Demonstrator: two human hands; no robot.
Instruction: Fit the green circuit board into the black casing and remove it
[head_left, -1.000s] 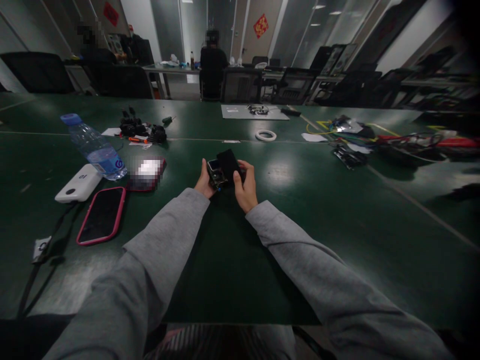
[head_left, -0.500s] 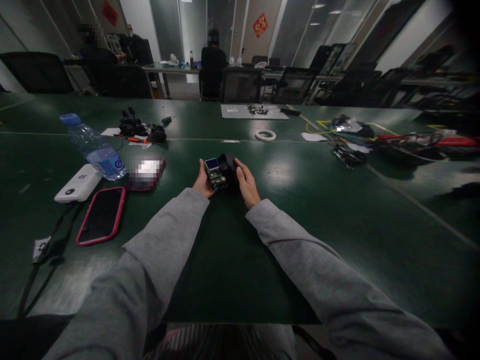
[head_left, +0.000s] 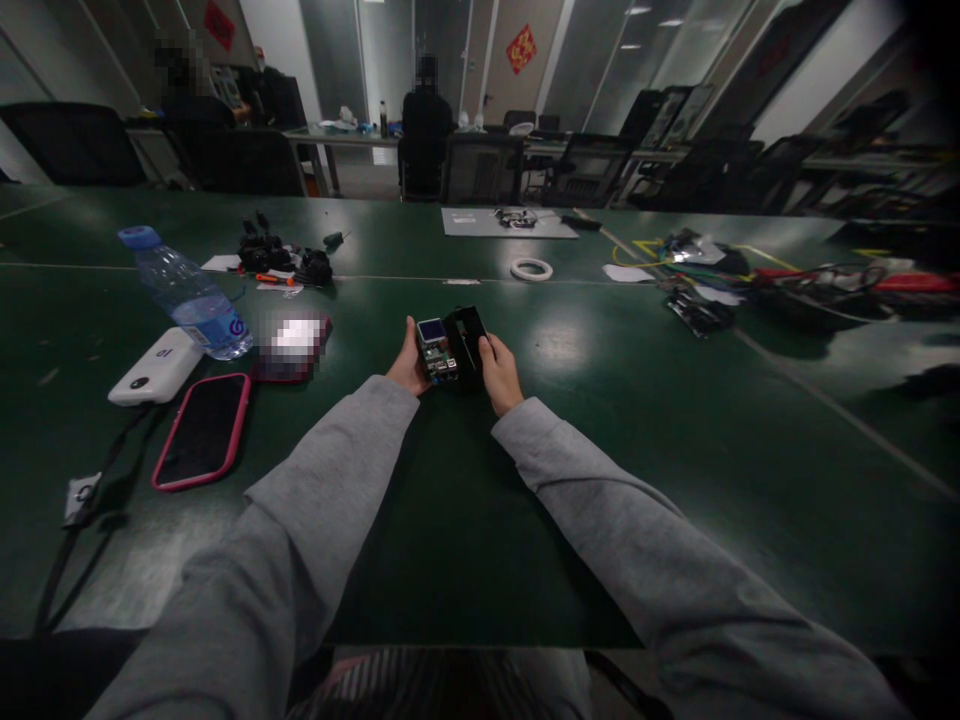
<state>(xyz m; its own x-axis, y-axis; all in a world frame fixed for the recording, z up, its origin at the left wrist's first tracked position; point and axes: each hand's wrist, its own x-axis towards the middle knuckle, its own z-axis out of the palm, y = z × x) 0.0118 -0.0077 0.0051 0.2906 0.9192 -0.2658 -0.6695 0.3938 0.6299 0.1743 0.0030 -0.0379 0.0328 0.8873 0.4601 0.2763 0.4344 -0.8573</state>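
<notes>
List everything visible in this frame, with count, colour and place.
circuit board: 1, green with small blue screen, held at table centre
black cover: 1, black, beside board
water bottle: 1, clear, blue cap, lying left
power bank: 1, white, left
phone: 1, pink-rimmed, left
tape roll: 1, white, far centre
table: 1, dark green
seated people: 2, dark clothes, background
left hand: 1, on board
right hand: 1, on cover
</notes>
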